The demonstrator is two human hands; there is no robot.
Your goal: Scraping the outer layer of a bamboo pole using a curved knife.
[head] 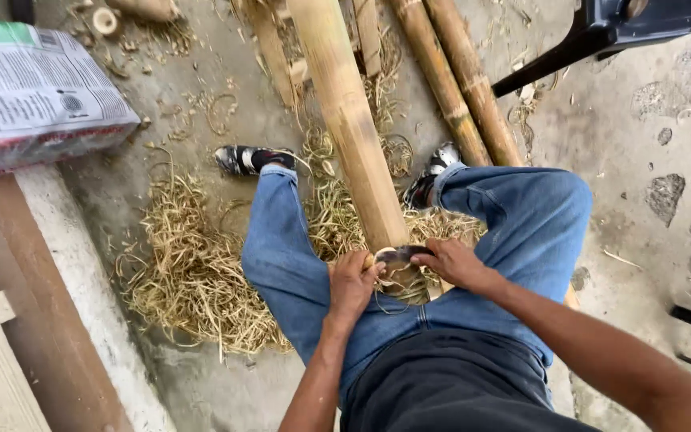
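Observation:
A thick bamboo pole runs from the top of the view down between my legs, its near end resting on my lap. A dark curved blade lies across that near end. My left hand is closed on the blade's left end. My right hand grips its right end. Thin curled bamboo shavings are heaped on the floor under and beside my left leg.
Two thinner bamboo poles lie to the right of the thick one. A printed sack rests at the upper left on a concrete ledge. A dark plastic chair stands at the upper right. Short bamboo offcuts lie around.

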